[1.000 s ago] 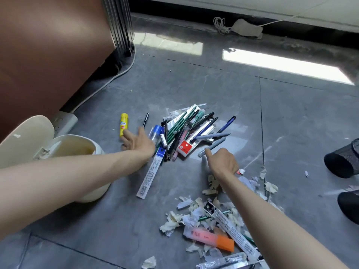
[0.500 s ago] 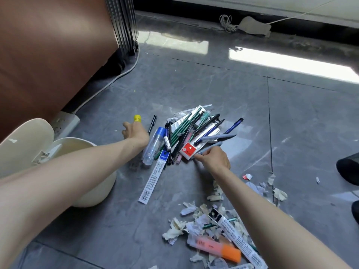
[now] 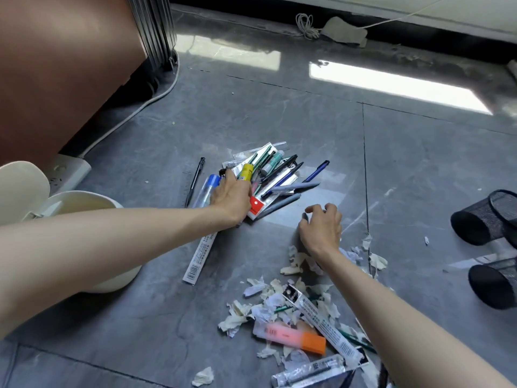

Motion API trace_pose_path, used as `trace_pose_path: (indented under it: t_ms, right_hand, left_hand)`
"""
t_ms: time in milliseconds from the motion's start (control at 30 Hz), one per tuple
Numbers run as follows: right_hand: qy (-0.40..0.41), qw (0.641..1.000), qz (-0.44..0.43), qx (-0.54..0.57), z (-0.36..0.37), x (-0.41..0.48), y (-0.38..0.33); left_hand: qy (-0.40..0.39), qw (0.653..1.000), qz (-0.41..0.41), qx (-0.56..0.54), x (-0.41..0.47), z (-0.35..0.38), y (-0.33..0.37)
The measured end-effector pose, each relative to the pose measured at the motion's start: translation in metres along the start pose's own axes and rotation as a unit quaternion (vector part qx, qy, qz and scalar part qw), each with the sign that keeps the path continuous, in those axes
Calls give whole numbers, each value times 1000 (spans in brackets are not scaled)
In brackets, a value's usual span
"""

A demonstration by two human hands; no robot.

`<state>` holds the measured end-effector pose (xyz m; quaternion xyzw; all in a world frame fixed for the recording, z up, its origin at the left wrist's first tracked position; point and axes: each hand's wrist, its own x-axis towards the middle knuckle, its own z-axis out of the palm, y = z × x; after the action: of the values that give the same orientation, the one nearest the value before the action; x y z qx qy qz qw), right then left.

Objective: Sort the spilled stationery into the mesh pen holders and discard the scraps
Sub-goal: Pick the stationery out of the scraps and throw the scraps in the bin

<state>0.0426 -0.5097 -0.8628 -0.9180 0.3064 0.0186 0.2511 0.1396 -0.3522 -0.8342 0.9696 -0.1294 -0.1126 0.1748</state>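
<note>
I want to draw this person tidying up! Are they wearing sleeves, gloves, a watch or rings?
No. Both arms are bare all the way to the picture's edge, with no sleeves showing. The left hand and right hand have no gloves, and no watch, bracelet or rings can be seen.

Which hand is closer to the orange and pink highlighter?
The right hand. It hovers over the floor just beyond the paper scraps where the highlighter lies. The left hand is farther off, on the pen pile, holding a yellow glue stick.
</note>
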Motion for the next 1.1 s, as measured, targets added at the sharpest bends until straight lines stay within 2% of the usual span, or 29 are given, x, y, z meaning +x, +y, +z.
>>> trace_pose_path:
  t_ms: [133,267,333,367,433,500,533,633,733,833,967,1033,1100]
  right_hand:
    - [-24,998,-62,2,-10,-14,21]
    - [-61,986,-142,-61,-31,-31,41]
    - [-70,986,-144,-38,-42,-42,45]
    - [-95,985,-138,-29,-47,-48,44]
    - [-208,968,-129,-54,-52,-60,41]
    - [-335,927,-117,-124,-51,-75,37]
    - [-359,910,-118,-170,-48,-82,36]
    - [-306,900,-142,-276,-41,-94,36]
    - [-273,911,-125,-283,-40,-98,39]
    - [-270,914,-100,-285,-42,-102,47]
    - [-264,940,-60,-208,-45,-106,61]
    - [-266,955,-45,-124,-51,-104,66]
    - [-290,957,-7,-5,-61,-104,70]
  left_hand:
    - [4,997,11,77,-3,2,0]
    - [5,997,33,67,-12,5,1]
    - [13,996,60,69,-18,6,4]
    - [14,994,78,70,-22,6,5]
    - [11,988,130,81,-32,9,8]
    - [-13,978,188,88,-45,12,10]
    - [-33,971,216,93,-53,13,12]
    - [-104,943,299,105,-81,19,16]
    - [-171,915,348,109,-104,29,21]
    - [-212,899,354,149,-119,41,31]
    - [-186,889,367,203,-129,50,43]
    - [-178,888,358,227,-130,50,48]
    - [-203,892,321,247,-129,52,52]
